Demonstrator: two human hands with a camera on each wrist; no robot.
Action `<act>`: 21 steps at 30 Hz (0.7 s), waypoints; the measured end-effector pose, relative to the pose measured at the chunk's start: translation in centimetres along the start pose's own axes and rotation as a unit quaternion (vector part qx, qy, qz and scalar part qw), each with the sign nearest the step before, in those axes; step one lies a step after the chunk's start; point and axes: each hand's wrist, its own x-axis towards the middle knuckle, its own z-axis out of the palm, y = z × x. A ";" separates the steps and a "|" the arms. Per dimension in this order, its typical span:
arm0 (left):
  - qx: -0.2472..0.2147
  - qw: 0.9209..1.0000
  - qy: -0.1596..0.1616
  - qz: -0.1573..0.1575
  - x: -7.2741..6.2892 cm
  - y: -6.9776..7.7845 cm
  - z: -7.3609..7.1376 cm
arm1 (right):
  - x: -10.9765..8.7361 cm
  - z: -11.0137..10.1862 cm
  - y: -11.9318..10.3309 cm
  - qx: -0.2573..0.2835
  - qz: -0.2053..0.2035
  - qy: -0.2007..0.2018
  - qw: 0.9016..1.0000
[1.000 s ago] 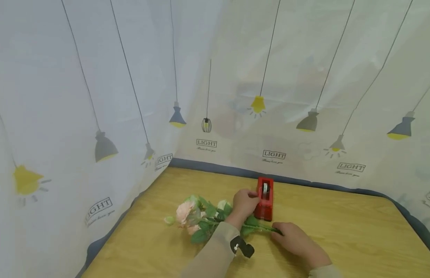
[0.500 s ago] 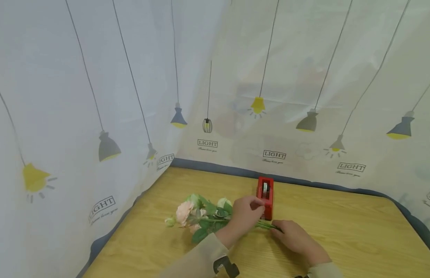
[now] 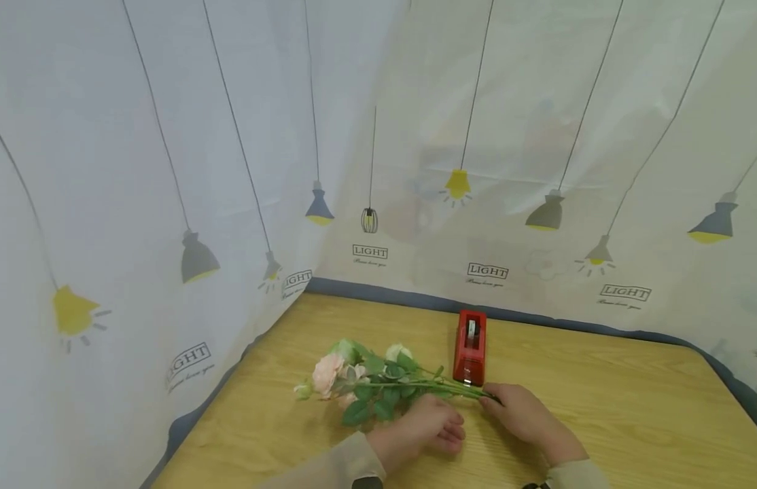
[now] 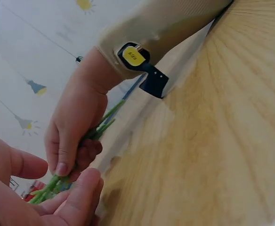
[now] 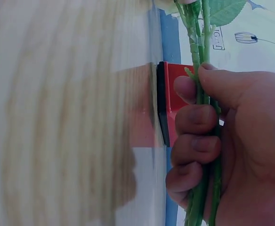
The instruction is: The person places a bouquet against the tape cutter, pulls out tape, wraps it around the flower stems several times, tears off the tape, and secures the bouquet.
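A bunch of artificial-looking flowers [image 3: 329,372], pale pink and cream with green leaves, lies along the table with its stems [image 3: 454,388] pointing right. My right hand [image 3: 524,414] grips the stem ends; in the right wrist view its fingers [image 5: 196,141] curl round several green stems. My left hand [image 3: 424,428] is just on the near side of the stems. In the left wrist view its thumb and fingers are apart, close to the stems. Just behind the stems stands a red tape dispenser [image 3: 470,348] with a roll inside. Whether tape is on the stems cannot be made out.
The wooden table [image 3: 599,401] carries all of this. A white curtain [image 3: 507,102] printed with hanging lamps rises behind and along the left side, with a dark blue band [image 3: 378,293] at the table's edge.
My left hand has come away from the tape dispenser, moving towards me over the stems to their near side, and its pinch has loosened. The right hand keeps its hold on the stems.
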 end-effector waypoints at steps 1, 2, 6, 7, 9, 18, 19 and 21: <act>-0.010 1.000 0.004 -0.003 0.0 -0.2 0.1 | 0.0 0.0 0.1 0.001 -0.003 0.001 1.000; -0.020 1.000 0.008 -0.004 0.1 -0.3 0.2 | 0.0 -0.1 0.1 0.001 -0.005 0.001 1.000; -0.086 0.996 0.021 -0.002 0.6 -1.0 0.3 | -0.1 -0.2 0.0 0.006 -0.011 0.000 1.000; -0.109 0.994 0.027 -0.001 0.8 -1.1 0.3 | -0.1 -0.2 0.0 0.008 -0.010 0.000 1.000; -0.148 0.988 0.031 0.001 1.0 -1.2 0.2 | -0.1 -0.3 -0.1 0.011 -0.007 0.001 1.000; -0.255 0.965 0.048 0.024 1.5 -0.9 -0.7 | -0.2 -0.6 -0.4 0.020 -0.008 0.010 1.000; -0.261 0.964 0.050 0.024 1.5 -0.9 -0.8 | -0.2 -0.6 -0.4 0.021 -0.009 0.010 1.000; -0.270 0.961 0.054 0.026 1.6 -0.8 -0.8 | -0.2 -0.7 -0.4 0.023 -0.011 0.010 1.000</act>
